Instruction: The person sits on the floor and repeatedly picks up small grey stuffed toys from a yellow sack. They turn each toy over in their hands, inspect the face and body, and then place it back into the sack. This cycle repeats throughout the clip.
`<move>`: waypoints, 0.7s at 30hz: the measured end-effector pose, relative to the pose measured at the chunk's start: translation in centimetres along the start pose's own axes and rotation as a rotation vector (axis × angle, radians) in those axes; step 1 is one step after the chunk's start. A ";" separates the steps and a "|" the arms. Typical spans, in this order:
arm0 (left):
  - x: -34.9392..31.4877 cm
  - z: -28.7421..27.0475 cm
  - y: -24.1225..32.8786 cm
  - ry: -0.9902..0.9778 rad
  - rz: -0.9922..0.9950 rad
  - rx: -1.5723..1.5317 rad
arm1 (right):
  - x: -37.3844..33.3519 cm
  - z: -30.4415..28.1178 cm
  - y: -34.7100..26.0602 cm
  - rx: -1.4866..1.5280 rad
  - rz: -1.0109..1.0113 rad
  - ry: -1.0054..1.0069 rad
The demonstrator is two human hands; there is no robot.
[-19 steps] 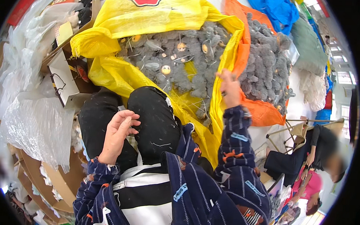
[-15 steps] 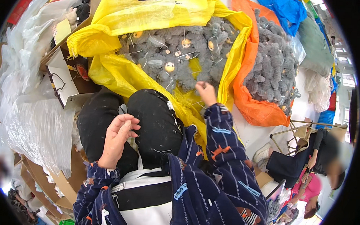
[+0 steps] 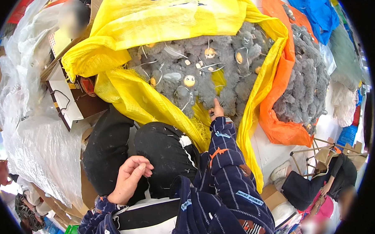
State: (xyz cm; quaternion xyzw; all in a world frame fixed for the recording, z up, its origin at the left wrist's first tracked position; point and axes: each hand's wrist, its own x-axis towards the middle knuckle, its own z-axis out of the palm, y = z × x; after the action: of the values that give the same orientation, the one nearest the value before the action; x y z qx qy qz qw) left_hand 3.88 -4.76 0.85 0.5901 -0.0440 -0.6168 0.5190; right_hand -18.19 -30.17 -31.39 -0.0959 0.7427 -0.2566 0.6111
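The heap of fuzzy grey plush toys with tan faces (image 3: 206, 76) is sitting in the open yellow woven sack (image 3: 158, 23) right in front of your knees. Your right hand (image 3: 216, 111) is touching its near edge, fingers bunched, can't tell if they're pinching anything. Your left hand (image 3: 129, 178) is resting on your black trousers (image 3: 161, 149), fingers loosely curled. 1 orange sack (image 3: 283, 129) is lying just beside.

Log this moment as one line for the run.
right hand: reaching into grey plush toys, touching | left hand: curled over lap, nothing visible in it | toys in yellow sack | orange sack beside
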 end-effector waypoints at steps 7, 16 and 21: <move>0.0 0.4 0.1 -0.014 0.014 0.007 | -1.7 2.1 0.3 0.365 0.190 -0.187; -0.8 1.0 -0.9 -0.071 0.118 -0.005 | -22.0 -1.3 -5.7 0.361 0.062 -0.593; -1.5 1.4 -1.0 -0.192 0.283 -0.015 | -30.1 -4.3 -4.9 -0.023 -0.455 -0.743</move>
State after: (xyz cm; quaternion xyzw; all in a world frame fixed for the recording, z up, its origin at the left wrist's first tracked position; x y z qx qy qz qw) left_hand 1.86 -3.98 1.61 0.5124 -0.1716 -0.5914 0.5985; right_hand -16.11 -19.49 -2.54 -0.3499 0.4352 -0.3246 0.7634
